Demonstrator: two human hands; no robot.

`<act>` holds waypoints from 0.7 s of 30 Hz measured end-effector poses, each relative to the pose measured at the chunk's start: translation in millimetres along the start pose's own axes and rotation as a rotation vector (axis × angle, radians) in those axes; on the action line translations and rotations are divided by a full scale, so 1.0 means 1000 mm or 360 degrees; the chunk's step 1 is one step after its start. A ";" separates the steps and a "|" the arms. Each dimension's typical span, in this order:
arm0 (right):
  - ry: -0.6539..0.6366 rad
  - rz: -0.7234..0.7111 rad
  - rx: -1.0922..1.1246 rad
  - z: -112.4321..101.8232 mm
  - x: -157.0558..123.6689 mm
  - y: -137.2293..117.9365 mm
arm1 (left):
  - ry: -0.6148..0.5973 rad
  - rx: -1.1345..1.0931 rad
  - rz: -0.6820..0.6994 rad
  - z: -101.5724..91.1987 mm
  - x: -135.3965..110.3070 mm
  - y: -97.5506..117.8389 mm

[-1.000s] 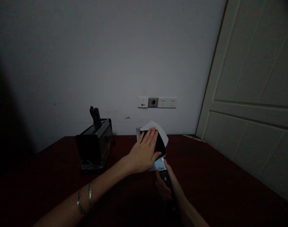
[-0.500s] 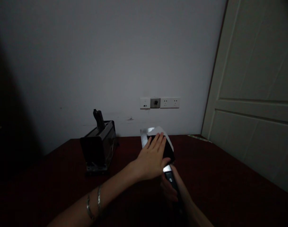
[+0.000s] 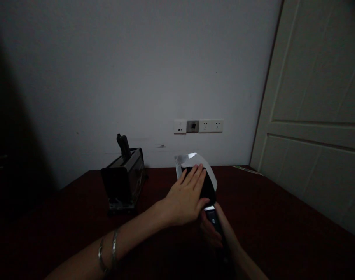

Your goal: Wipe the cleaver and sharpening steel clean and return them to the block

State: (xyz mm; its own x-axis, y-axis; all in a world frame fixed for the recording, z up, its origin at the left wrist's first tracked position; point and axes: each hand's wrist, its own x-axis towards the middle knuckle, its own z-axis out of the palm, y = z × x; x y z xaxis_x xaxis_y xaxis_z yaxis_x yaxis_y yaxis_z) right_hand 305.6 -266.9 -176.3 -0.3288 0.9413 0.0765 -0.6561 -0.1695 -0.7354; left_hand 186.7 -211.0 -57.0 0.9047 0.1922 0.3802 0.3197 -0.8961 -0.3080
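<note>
My left hand [image 3: 186,196] lies flat, fingers stretched together, on a black cloth or pad [image 3: 208,188] that rests on the broad blade of a cleaver [image 3: 185,160]. My right hand [image 3: 212,232] is closed round the cleaver's dark handle [image 3: 214,220] just below the left hand. A white sheet [image 3: 210,171] shows behind the black pad, at the blade's right edge. The blade points away from me over the dark red table [image 3: 270,217]. Two bangles [image 3: 107,252] sit on my left wrist.
A dark metal knife block [image 3: 123,181] with one black handle [image 3: 123,144] sticking up stands at the back left of the table. A row of wall sockets [image 3: 198,126] is on the wall behind. A pale door [image 3: 317,116] stands at the right.
The cleaver, the pad and both hands have shifted slightly right in the picture; the left hand has slid a little along the blade, hiding more of it. The grips are unchanged.
</note>
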 end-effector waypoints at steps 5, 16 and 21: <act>-0.0168 0.0225 -0.0022 0.002 -0.001 -0.002 | 0.0008 0.0011 -0.0187 -0.003 0.015 -0.021; 0.0032 -0.0013 -0.0002 0.004 -0.003 -0.002 | 0.0017 -0.0029 -0.0029 -0.002 -0.003 0.003; 0.0071 0.0145 0.0011 0.011 -0.004 0.000 | 0.0054 -0.0014 -0.0323 0.001 0.013 -0.029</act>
State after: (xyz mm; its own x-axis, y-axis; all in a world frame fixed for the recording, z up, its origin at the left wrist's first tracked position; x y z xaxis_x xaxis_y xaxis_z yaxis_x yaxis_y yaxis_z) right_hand 299.2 -273.7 -169.5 -0.3570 0.9339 -0.0207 -0.6297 -0.2570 -0.7331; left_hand 189.9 -182.4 -44.0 0.8120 0.3556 0.4628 0.4918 -0.8438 -0.2147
